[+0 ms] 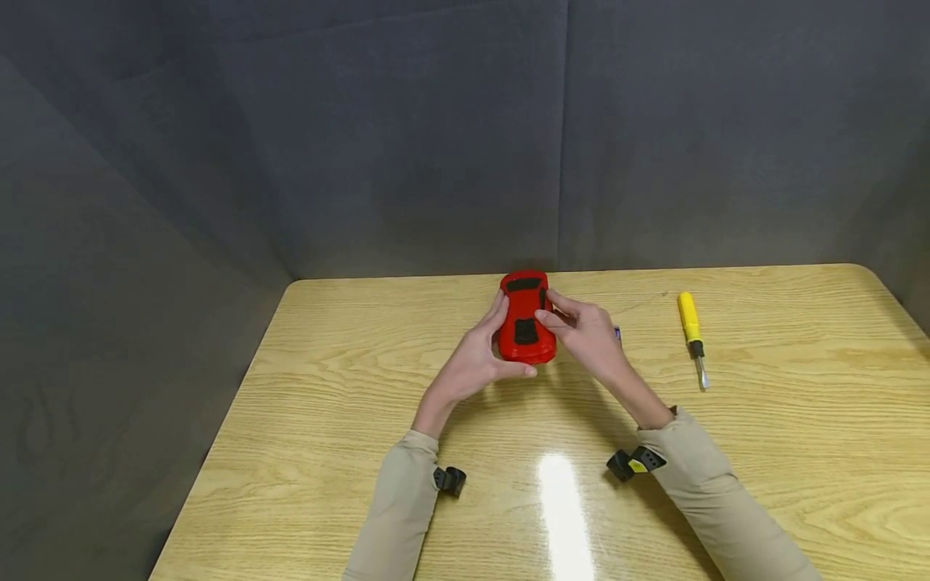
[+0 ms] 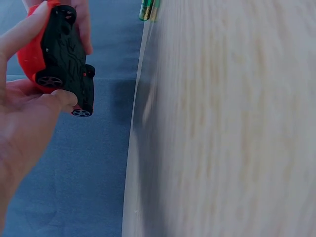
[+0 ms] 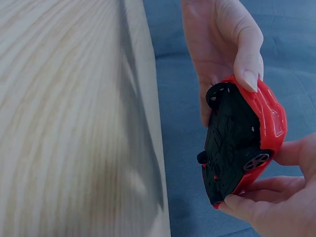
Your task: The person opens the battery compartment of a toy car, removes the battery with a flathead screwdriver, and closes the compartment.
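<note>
A red toy car (image 1: 525, 303) with dark windows is held between both hands above the table. My left hand (image 1: 475, 359) grips it from the left, fingers along its side and thumb at its near end. On the other side, my right hand (image 1: 592, 339) holds the car's right edge between thumb and fingers. The wrist views show the car's black underside (image 3: 232, 131) and its spoked wheels (image 2: 50, 81), clear of the tabletop.
A yellow-handled screwdriver (image 1: 690, 327) lies to the right on the wooden table (image 1: 327, 387). Partly hidden behind my right hand is a small dark object (image 1: 617, 332). Small green and gold cylinders (image 2: 145, 10) show in the left wrist view. Dark cloth (image 1: 436, 145) hangs behind the table.
</note>
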